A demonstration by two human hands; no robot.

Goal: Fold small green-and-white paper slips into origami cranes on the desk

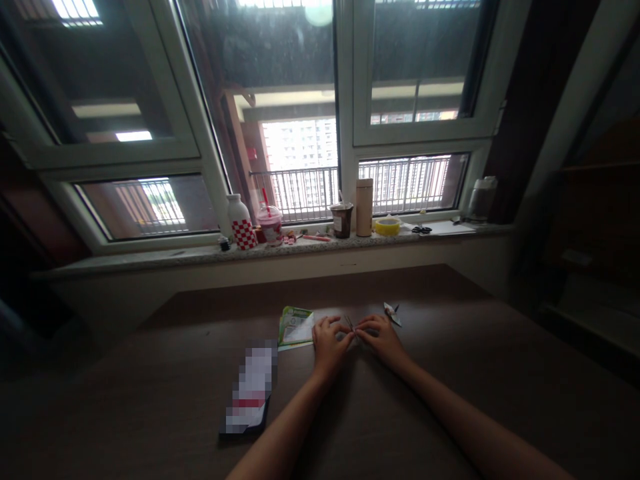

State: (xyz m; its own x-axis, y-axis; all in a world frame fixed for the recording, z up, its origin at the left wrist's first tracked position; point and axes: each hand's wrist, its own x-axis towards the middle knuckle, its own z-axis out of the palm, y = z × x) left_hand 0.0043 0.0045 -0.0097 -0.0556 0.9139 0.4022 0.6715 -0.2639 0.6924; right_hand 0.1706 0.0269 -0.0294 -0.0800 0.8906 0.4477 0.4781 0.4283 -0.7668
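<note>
My left hand (330, 341) and my right hand (381, 337) meet over the dark wooden table (450, 347), fingers curled. Together they pinch a small folded piece of paper (349, 324) that pokes up between the fingertips. Just left of my left hand lies a green and white paper sheet (295, 327). A small folded paper figure (393, 313) rests on the table just beyond my right hand.
A phone (249, 393) lies on the table to the left of my forearm. On the stone windowsill (165, 255) stand a checkered bottle (240, 222), a pink cup (270, 225), a brown cup (342, 219), a tall flask (365, 207), a yellow tape roll (387, 226) and scissors (421, 229).
</note>
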